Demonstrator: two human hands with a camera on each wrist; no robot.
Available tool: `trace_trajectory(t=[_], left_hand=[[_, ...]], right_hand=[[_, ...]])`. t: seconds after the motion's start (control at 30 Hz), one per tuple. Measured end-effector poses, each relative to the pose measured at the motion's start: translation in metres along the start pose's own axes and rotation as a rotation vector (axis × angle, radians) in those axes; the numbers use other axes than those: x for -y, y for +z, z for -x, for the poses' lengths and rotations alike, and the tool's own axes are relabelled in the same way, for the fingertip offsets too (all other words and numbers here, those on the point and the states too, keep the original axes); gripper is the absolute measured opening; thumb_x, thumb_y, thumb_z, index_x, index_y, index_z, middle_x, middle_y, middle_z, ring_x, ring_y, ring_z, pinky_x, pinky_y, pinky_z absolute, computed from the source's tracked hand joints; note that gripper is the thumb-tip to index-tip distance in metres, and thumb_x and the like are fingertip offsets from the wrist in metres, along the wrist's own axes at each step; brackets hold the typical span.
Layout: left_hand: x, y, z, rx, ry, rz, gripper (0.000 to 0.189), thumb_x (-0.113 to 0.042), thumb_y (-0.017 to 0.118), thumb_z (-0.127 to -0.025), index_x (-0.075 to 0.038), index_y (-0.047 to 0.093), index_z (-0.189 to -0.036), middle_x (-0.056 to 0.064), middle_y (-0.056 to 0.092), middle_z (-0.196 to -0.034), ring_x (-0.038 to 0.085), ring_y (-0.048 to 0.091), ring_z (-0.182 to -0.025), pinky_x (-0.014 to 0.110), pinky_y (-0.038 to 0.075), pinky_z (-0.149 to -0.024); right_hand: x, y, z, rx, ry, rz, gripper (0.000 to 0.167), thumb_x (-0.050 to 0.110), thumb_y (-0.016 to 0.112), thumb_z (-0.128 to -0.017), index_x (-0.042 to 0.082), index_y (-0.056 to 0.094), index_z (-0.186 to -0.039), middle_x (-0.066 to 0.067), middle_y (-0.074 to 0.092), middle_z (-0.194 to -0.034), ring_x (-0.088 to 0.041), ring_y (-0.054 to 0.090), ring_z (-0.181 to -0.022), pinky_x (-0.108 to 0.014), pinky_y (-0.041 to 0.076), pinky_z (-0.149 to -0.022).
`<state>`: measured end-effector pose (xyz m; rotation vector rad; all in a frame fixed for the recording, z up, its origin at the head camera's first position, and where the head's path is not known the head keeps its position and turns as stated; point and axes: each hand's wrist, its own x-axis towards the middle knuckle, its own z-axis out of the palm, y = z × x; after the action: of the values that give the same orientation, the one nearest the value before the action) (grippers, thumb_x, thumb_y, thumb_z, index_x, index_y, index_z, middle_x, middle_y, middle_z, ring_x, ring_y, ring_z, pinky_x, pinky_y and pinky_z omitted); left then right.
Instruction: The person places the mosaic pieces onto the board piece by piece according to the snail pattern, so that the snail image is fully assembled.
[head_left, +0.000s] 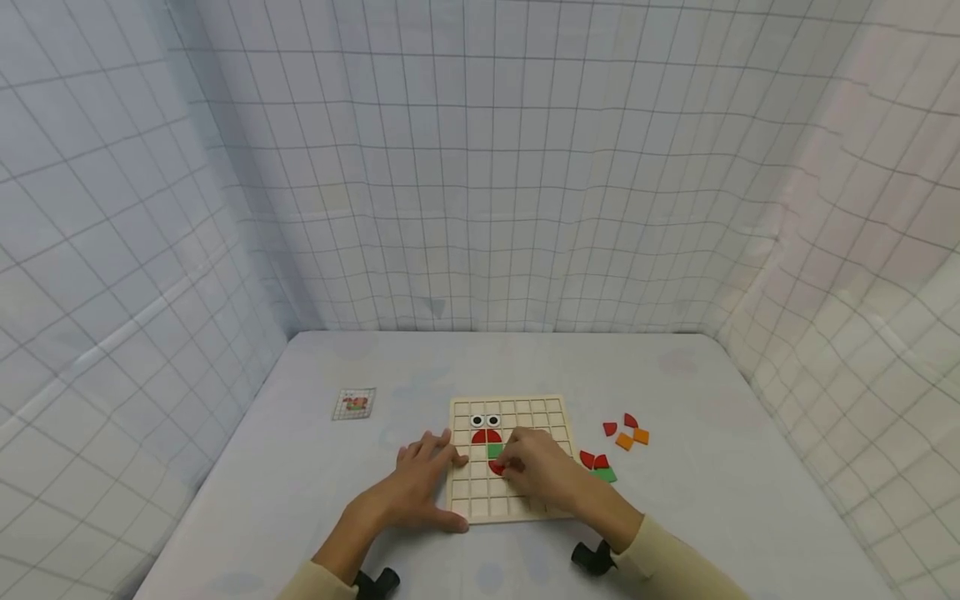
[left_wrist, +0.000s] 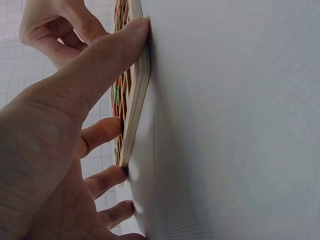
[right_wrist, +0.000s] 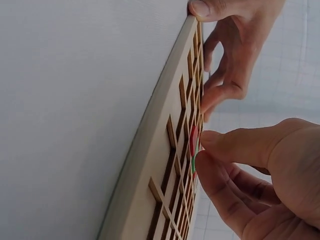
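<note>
A pale wooden grid board [head_left: 477, 508] lies on the table. In it sit two eye tiles [head_left: 492, 421], two red quarter-circle tiles [head_left: 492, 437] under them and a green square tile [head_left: 495, 451]. Spread along the board's left side, my left hand [head_left: 420, 487] has its thumb on the near edge [left_wrist: 142, 65] and fingertips at the left edge. My right hand [head_left: 543, 468] is over the board's middle. Its thumb and index finger pinch at a red quarter-circle tile [head_left: 496, 468] just below the green square; the fingers partly hide it.
Right of the board lie red quarter-circle tiles [head_left: 587, 458], a green tile [head_left: 606, 475], and farther off more red tiles [head_left: 610, 428] and two orange square tiles [head_left: 624, 442]. A small picture card [head_left: 354, 404] lies at the left. Gridded white cloth walls [head_left: 480, 208] enclose the table.
</note>
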<state>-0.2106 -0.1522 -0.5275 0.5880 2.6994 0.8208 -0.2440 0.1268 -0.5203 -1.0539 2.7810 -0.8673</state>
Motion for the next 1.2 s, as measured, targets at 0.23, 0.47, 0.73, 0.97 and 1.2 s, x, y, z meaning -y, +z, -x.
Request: trace_trajectory(t=[0.23, 0.47, 0.73, 0.97, 1.2], left_hand=[[-0.002, 0.001, 0.001, 0.003, -0.014, -0.01, 0.089, -0.051, 0.108, -0.08, -0.016, 0.065, -0.151, 0.027, 0.031, -0.19, 0.066, 0.029, -0.172, 0.088, 0.021, -0.136], [-0.003, 0.002, 0.004, 0.004, -0.018, -0.001, 0.092, -0.051, 0.108, -0.08, -0.016, 0.064, -0.154, 0.026, 0.029, -0.191, 0.066, 0.03, -0.17, 0.089, 0.021, -0.135], [-0.003, 0.001, 0.001, 0.01, -0.021, -0.015, 0.092, -0.051, 0.107, -0.081, -0.016, 0.063, -0.154, 0.026, 0.028, -0.191, 0.065, 0.025, -0.173, 0.087, 0.02, -0.137], [-0.004, -0.001, 0.001, 0.004, -0.015, -0.019, 0.092, -0.05, 0.108, -0.081, -0.016, 0.064, -0.153, 0.027, 0.029, -0.191, 0.066, 0.029, -0.171, 0.087, 0.021, -0.137], [-0.003, 0.001, 0.001, 0.01, -0.02, -0.019, 0.093, -0.051, 0.107, -0.081, -0.016, 0.064, -0.154, 0.026, 0.028, -0.191, 0.065, 0.028, -0.172, 0.085, 0.02, -0.138]], right_hand=[[-0.015, -0.016, 0.017, -0.087, 0.034, 0.025, 0.016, -0.001, 0.089, -0.099, 0.002, 0.09, -0.115, -0.007, 0.078, -0.104, -0.008, 0.067, -0.085, -0.019, 0.06, -0.075], [-0.053, -0.044, 0.049, -0.126, 0.16, -0.016, 0.02, 0.005, 0.089, -0.101, 0.007, 0.088, -0.121, -0.004, 0.077, -0.11, -0.003, 0.058, -0.084, -0.02, 0.056, -0.071], [-0.089, -0.065, 0.085, -0.135, 0.203, -0.003, 0.028, 0.01, 0.095, -0.097, 0.009, 0.087, -0.124, -0.004, 0.077, -0.112, 0.0, 0.059, -0.082, -0.022, 0.056, -0.072], [-0.101, -0.069, 0.099, -0.068, 0.184, -0.042, 0.031, 0.017, 0.099, -0.094, 0.015, 0.086, -0.123, -0.001, 0.072, -0.113, -0.002, 0.06, -0.085, -0.023, 0.056, -0.075], [-0.109, -0.071, 0.111, -0.022, 0.16, -0.068, 0.032, 0.003, 0.091, -0.096, 0.022, 0.082, -0.121, 0.003, 0.07, -0.115, -0.007, 0.063, -0.093, -0.023, 0.056, -0.081]])
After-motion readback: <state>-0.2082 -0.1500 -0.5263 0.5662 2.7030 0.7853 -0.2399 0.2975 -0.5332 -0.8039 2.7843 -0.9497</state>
